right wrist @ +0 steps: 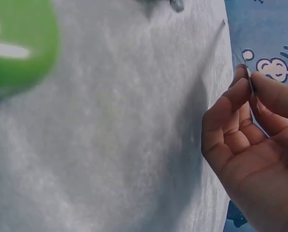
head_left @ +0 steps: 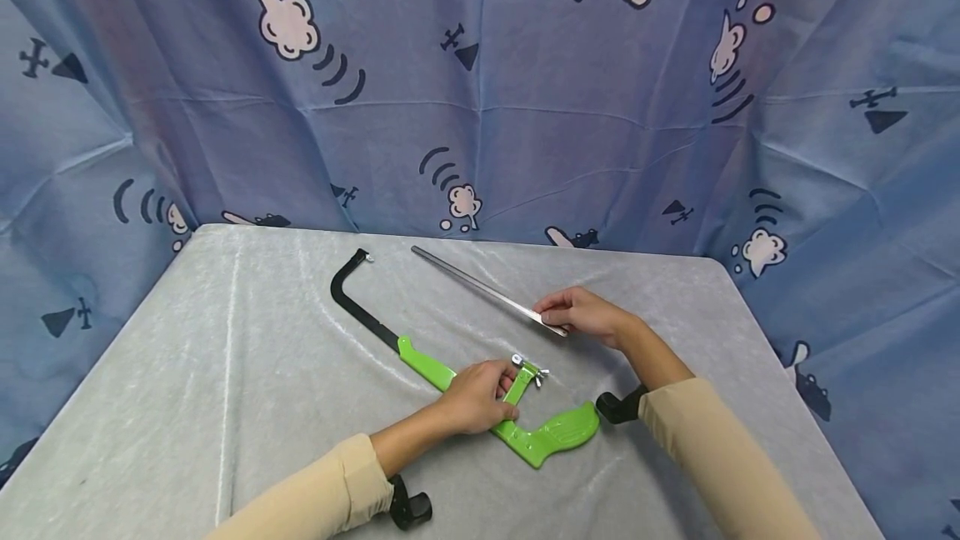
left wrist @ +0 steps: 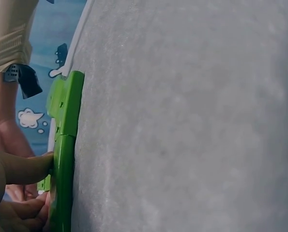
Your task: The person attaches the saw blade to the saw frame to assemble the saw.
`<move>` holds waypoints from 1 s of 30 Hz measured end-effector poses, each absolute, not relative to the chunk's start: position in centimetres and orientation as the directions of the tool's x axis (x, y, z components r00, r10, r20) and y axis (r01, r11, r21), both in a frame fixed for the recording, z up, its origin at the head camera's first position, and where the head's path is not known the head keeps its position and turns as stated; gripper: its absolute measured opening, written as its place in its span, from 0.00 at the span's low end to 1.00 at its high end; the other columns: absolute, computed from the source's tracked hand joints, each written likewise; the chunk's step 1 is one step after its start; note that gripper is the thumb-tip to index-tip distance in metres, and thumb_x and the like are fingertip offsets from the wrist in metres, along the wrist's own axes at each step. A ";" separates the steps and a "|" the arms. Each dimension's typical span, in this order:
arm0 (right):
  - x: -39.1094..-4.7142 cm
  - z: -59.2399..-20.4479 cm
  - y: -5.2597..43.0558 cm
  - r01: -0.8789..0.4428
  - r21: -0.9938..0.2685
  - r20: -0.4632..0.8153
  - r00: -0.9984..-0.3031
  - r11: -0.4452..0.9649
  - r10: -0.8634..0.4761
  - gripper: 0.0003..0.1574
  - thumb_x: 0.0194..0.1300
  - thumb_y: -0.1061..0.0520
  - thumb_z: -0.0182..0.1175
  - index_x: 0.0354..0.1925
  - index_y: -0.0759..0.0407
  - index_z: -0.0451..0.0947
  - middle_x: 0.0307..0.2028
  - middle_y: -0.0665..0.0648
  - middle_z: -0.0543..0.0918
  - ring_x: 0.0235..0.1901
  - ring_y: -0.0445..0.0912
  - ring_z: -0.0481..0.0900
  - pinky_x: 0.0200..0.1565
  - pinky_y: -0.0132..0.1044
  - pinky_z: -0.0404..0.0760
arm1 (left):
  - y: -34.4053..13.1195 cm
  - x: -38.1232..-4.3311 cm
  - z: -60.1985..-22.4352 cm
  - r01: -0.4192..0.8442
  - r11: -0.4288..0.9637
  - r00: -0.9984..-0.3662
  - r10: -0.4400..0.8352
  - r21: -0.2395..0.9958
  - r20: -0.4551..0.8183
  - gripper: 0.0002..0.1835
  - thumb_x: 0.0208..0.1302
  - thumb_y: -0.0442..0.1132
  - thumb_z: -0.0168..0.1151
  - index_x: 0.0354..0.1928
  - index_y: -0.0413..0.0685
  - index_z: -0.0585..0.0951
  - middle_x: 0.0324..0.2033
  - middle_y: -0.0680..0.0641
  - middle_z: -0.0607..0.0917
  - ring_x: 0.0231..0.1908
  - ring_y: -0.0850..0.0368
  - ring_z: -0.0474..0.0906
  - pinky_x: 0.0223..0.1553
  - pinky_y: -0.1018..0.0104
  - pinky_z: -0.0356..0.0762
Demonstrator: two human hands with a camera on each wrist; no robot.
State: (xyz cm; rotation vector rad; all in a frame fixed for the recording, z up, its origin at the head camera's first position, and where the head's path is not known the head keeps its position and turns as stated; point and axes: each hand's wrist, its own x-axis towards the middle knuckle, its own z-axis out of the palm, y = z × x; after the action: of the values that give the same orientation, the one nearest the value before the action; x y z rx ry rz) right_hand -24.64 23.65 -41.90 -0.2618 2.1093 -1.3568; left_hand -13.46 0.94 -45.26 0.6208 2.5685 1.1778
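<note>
A hacksaw frame (head_left: 427, 369) lies on the table, its green handle (head_left: 566, 430) toward the right front and its black bow (head_left: 360, 313) reaching to the back left. My left hand (head_left: 474, 397) grips the green frame near the front post, thumb against its side in the left wrist view. A wing nut (head_left: 541, 377) sits at the top of that post. Between thumb and fingers, my right hand (head_left: 588, 315) pinches the near end of a thin silver hacksaw blade (head_left: 480, 283). The blade slants away to the back left; the right wrist view shows it nearly edge-on.
A pale grey cloth covers the table (head_left: 285, 407). Behind it hangs a blue patterned curtain (head_left: 405, 123). Black wrist mounts (head_left: 411, 507) stick out beneath both sleeves, the right one close beside the saw handle's end.
</note>
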 end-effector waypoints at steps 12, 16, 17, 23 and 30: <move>-23.9 -41.4 23.2 0.190 -0.913 -0.366 -0.773 0.361 -0.519 0.20 0.72 0.64 0.55 0.57 0.74 0.73 0.34 0.54 0.79 0.28 0.40 0.71 0.33 0.33 0.68 | 1.1 -13.4 -45.3 0.280 0.573 -0.880 0.475 0.770 -0.033 0.23 0.47 0.33 0.76 0.48 0.42 0.82 0.30 0.55 0.77 0.32 0.65 0.71 0.37 0.71 0.69; -23.7 -41.4 23.1 0.195 -0.916 -0.365 -0.770 0.351 -0.523 0.19 0.72 0.63 0.55 0.57 0.74 0.74 0.33 0.53 0.78 0.28 0.40 0.71 0.33 0.33 0.68 | 1.1 -13.5 -45.2 0.281 0.571 -0.878 0.477 0.771 -0.033 0.22 0.47 0.32 0.76 0.46 0.42 0.82 0.31 0.55 0.78 0.33 0.64 0.73 0.37 0.71 0.69; -23.7 -41.4 23.0 0.194 -0.917 -0.363 -0.770 0.349 -0.525 0.19 0.72 0.63 0.55 0.57 0.74 0.74 0.32 0.52 0.78 0.27 0.40 0.71 0.32 0.33 0.68 | 1.1 -13.5 -45.1 0.282 0.570 -0.878 0.477 0.772 -0.031 0.22 0.46 0.32 0.76 0.46 0.42 0.82 0.31 0.54 0.78 0.33 0.64 0.73 0.37 0.71 0.69; -23.4 -41.6 22.6 0.175 -0.924 -0.346 -0.758 0.339 -0.552 0.22 0.72 0.63 0.55 0.58 0.78 0.70 0.28 0.50 0.77 0.27 0.39 0.70 0.32 0.32 0.67 | 1.1 -13.4 -45.2 0.277 0.571 -0.888 0.459 0.773 -0.021 0.21 0.45 0.32 0.76 0.44 0.43 0.82 0.30 0.55 0.79 0.33 0.63 0.74 0.37 0.71 0.69; -22.9 -41.2 21.9 0.167 -0.931 -0.334 -0.749 0.325 -0.572 0.22 0.72 0.62 0.55 0.58 0.77 0.72 0.28 0.51 0.76 0.26 0.40 0.68 0.32 0.34 0.68 | 1.1 -13.2 -45.3 0.278 0.566 -0.895 0.447 0.776 -0.005 0.21 0.45 0.31 0.75 0.45 0.44 0.82 0.30 0.54 0.78 0.33 0.63 0.74 0.36 0.71 0.69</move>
State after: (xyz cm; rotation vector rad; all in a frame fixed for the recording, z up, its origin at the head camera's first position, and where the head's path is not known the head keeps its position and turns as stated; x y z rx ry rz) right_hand -22.90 21.91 -41.19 -0.3554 1.9523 -1.4790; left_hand -13.19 1.10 -45.28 0.6091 2.5971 1.2346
